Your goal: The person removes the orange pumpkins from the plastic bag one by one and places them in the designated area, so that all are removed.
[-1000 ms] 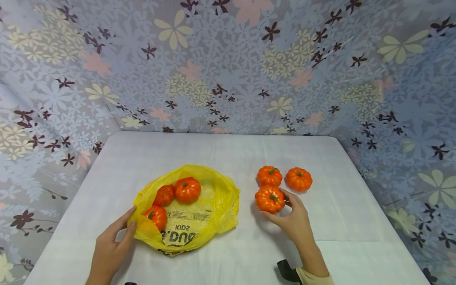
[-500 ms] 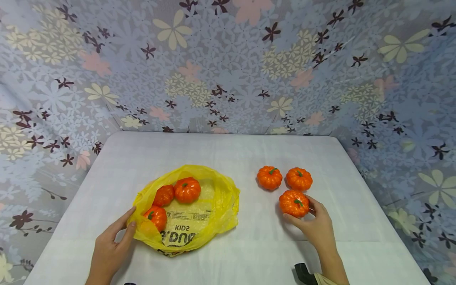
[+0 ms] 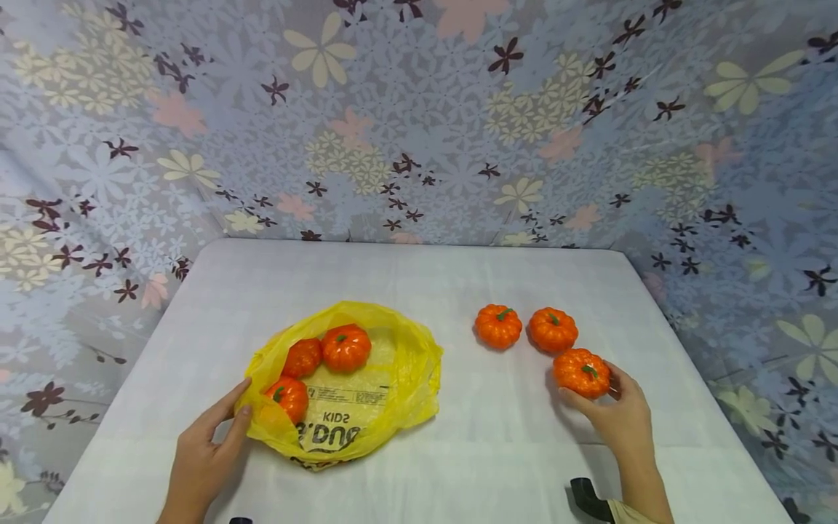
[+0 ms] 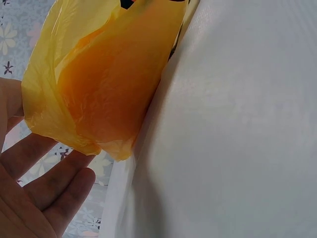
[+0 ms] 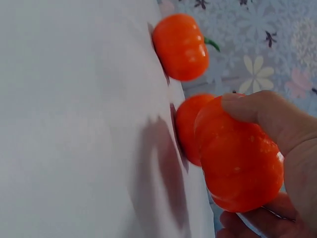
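My right hand (image 3: 622, 418) grips a small orange pumpkin (image 3: 579, 372) with a green stem, thumb on one side and fingers on the other. The right wrist view has this held pumpkin (image 5: 237, 158) raised off the table, its shadow cast on the cloth. Two more pumpkins, one at left (image 3: 497, 327) and one at right (image 3: 553, 331), sit just beyond it. On the left side lies an opened yellow plastic bag (image 3: 415, 371) with three pumpkins inside, one being near the middle (image 3: 345, 348). My left hand (image 3: 206, 447) pinches the bag's left edge between thumb and fingers.
A white cloth covers the table (image 3: 419, 276). Flowered fabric (image 3: 419, 131) hangs behind it and along both sides. A black curved piece (image 3: 591, 499) shows by the right sleeve (image 3: 631, 511).
The right hand has carried its pumpkin to the right, from in front of the left loose pumpkin to in front of the right one. The left hand and bag stay put.
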Demonstrator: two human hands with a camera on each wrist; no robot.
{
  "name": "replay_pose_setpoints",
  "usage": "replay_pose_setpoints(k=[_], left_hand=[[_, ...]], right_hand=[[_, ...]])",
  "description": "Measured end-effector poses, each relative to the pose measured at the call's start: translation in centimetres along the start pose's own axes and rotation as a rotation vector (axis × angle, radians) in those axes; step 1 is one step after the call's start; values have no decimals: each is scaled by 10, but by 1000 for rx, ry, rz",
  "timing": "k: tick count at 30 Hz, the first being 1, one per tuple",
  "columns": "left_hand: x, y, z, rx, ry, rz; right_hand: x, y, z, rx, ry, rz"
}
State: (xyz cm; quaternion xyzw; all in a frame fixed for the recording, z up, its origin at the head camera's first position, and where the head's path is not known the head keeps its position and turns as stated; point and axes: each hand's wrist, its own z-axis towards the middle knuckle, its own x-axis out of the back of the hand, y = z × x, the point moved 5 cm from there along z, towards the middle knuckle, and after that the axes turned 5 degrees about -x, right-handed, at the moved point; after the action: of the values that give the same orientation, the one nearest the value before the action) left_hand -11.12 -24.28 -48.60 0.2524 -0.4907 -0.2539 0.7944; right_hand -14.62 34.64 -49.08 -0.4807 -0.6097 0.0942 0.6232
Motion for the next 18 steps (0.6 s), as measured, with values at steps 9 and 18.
replay_pose_setpoints(k=[9, 18], left_hand=[[1, 1, 0, 12, -2, 18], [0, 3, 2, 8, -11, 14]], right_hand=[[18, 15, 21, -77, 52, 27], [28, 18, 47, -115, 84, 59]])
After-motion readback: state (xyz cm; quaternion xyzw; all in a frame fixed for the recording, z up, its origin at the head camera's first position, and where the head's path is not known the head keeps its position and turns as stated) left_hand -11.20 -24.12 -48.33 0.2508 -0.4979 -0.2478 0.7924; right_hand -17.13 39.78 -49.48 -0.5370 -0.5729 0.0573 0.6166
